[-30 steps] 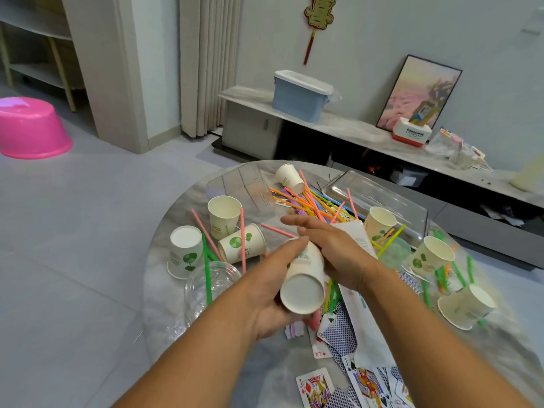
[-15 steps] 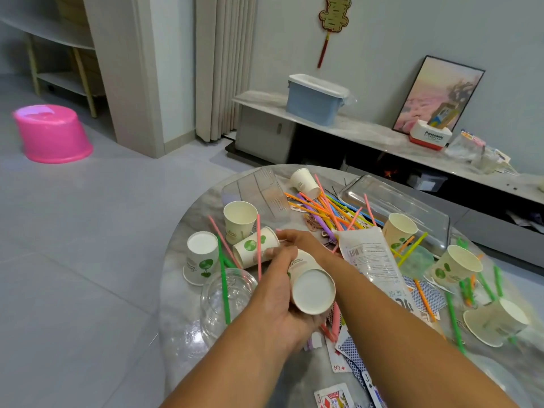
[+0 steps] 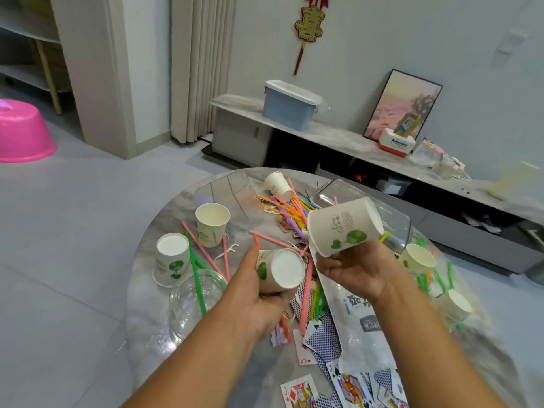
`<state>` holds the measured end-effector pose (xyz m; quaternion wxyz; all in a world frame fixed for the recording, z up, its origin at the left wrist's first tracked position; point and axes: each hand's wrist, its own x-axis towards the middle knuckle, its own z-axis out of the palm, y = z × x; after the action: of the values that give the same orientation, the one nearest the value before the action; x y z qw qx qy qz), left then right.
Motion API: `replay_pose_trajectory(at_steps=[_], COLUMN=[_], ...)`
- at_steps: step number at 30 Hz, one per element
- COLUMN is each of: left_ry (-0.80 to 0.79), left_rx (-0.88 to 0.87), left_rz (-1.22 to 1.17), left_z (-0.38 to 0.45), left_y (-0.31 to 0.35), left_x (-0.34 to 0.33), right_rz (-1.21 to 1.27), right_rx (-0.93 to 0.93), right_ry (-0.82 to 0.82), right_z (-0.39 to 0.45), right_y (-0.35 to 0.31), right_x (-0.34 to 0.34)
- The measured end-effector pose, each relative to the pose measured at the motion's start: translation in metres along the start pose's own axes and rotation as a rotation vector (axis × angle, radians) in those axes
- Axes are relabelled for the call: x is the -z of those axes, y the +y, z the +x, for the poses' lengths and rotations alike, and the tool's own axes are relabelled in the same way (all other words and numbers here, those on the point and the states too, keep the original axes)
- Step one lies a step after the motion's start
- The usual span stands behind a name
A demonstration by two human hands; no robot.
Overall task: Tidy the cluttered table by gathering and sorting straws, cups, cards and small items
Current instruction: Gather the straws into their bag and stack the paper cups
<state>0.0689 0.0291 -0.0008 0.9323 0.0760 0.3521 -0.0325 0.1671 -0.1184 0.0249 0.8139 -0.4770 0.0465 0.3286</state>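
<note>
Above the middle of the round marble table (image 3: 153,290), the person has a paper cup in each hand. The left hand (image 3: 259,301) curls its fingers round a cup (image 3: 282,270) lying on its side, its white base turned toward the near edge. The right hand (image 3: 353,272) grips a second cup (image 3: 344,228) by its rim, tilted with the base pointing up and to the far right, a green leaf mark showing on its wall; the two cups are close together but apart. Beneath the hands lies a scatter of coloured straws (image 3: 288,210), thickest toward the far side, with a long green straw (image 3: 195,275) resting across a clear glass bowl (image 3: 194,293) at the near left. Just beyond that bowl an upside-down cup (image 3: 172,257) stands on the table, and farther back an upright cup (image 3: 212,220) stands open. Another cup (image 3: 278,185) lies tipped at the far edge, and two more (image 3: 416,260) sit on the right. A printed plastic bag (image 3: 362,325) lies under the right forearm, with playing cards (image 3: 300,391) spread along the near edge. Past the table, a blue lidded box (image 3: 290,106) rests on a low cabinet, and a pink basin (image 3: 23,132) sits overturned on the floor at far left.
</note>
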Motion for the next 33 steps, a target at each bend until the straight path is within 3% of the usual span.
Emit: replay_pose_trajectory(at_steps=[5, 11, 13, 16, 19, 23, 28, 33], left_ry=[0.039, 0.027, -0.008, -0.015, 0.018, -0.102, -0.033, -0.049], left_rx=[-0.054, -0.084, -0.07, -0.066, -0.016, 0.091, -0.004, -0.206], left_rz=[-0.067, -0.039, -0.024, 0.011, 0.017, 0.231, 0.547, 0.819], left_z=[0.009, 0.021, 0.021, 0.022, 0.021, 0.013, 0.004, -0.001], left_y=[-0.021, -0.037, -0.042, -0.046, -0.046, -0.058, -0.044, -0.023], left_x=[-0.005, -0.01, -0.011, -0.01, -0.011, -0.009, -0.008, -0.005], right_rz=[-0.018, -0.346, -0.4, -0.317, -0.428, -0.956, -0.764, -0.607], right_rx=[-0.093, -0.178, -0.117, 0.201, 0.524, 0.68, 0.664, 0.636], right_ry=[0.035, 0.317, 0.397, 0.478, 0.346, 0.228, 0.145, 0.22], right_z=[-0.02, -0.019, -0.022, -0.03, -0.039, -0.037, -0.029, -0.025], right_y=[0.017, 0.027, 0.032, 0.035, 0.035, 0.054, 0.053, 0.057], right_x=[-0.004, 0.003, -0.001, -0.01, -0.017, -0.014, 0.005, 0.006])
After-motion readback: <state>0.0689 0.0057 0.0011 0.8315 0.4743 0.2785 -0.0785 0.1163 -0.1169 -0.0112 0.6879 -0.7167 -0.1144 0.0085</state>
